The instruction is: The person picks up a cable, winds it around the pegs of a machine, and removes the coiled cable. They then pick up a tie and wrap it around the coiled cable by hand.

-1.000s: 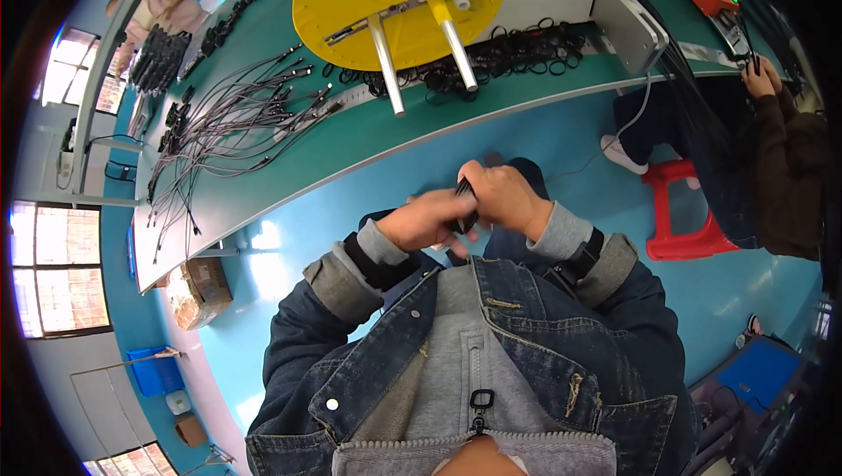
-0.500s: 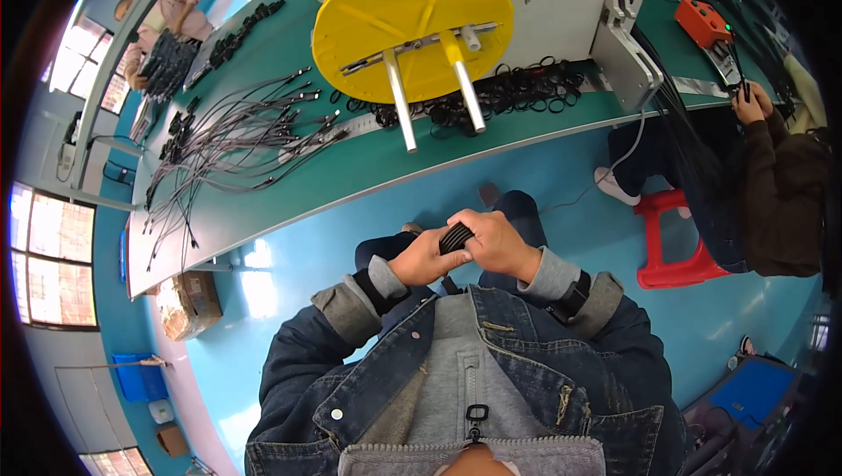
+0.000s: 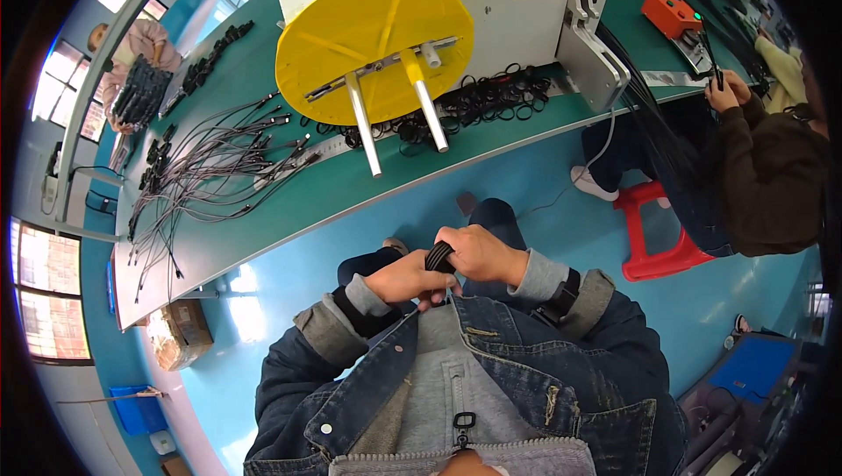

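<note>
In front of my lap I hold a small coiled bundle of black cable between both hands. My left hand closes on its lower end, with the thumb lying toward the right and fingertips curled beneath. The upper end is pinched by the fingers of my right hand. Part of the coil is hidden behind the fingers, and whether a tie is round it cannot be seen. Beyond my hands, a machine's yellow disc with two metal rods overhangs the table edge.
Grey cables spread over the green table at left. Black loops lie beneath the white machine. At right, a seated co-worker handles black cable near an orange box; a red stool stands there. A cardboard box sits lower left.
The view has shifted, moving the surroundings leftward. My left hand's fingers have slid lower and show beneath the coil, which now stands more upright. Both hands keep hold.
</note>
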The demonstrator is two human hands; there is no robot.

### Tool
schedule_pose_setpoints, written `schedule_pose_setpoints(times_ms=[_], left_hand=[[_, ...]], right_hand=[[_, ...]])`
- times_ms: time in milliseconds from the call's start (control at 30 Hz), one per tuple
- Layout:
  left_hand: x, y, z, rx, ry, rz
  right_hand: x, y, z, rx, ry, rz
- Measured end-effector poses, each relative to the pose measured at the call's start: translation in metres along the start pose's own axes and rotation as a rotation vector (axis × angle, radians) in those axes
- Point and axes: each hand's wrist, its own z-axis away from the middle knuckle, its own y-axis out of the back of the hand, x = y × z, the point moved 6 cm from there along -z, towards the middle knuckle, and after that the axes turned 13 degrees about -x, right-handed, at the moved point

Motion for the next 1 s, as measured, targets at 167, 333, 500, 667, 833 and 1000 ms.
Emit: schedule_pose_setpoints(times_ms=[167,333,500,667,833,1000], left_hand=[[-0.006,0.012,-0.006,0.076,0.055,-0.179],[-0.007,0.007,-0.002,0.015,0.078,-0.222],[-0.021,0.013,-0.005,0.133,0.138,-0.418],[-0.016,0.018,-0.001,0.244,-0.372,-0.480],[-0.025,0.023,-0.007,0.218,-0.223,-0.269],[-0.023,0.031,0.005,0.255,-0.213,0.261]], right_hand=[[0.000,-0.008,-0.001,0.041,-0.022,0.087],[-0.007,-0.005,0.003,0.146,-0.066,0.251],[-0.006,-0.015,0.001,0.051,-0.018,0.401],[-0.010,-0.012,-0.003,0.057,0.102,0.185],[-0.002,-0.010,-0.009,-0.032,-0.021,0.158],[-0.005,0.073,-0.002,0.359,0.025,0.160]])
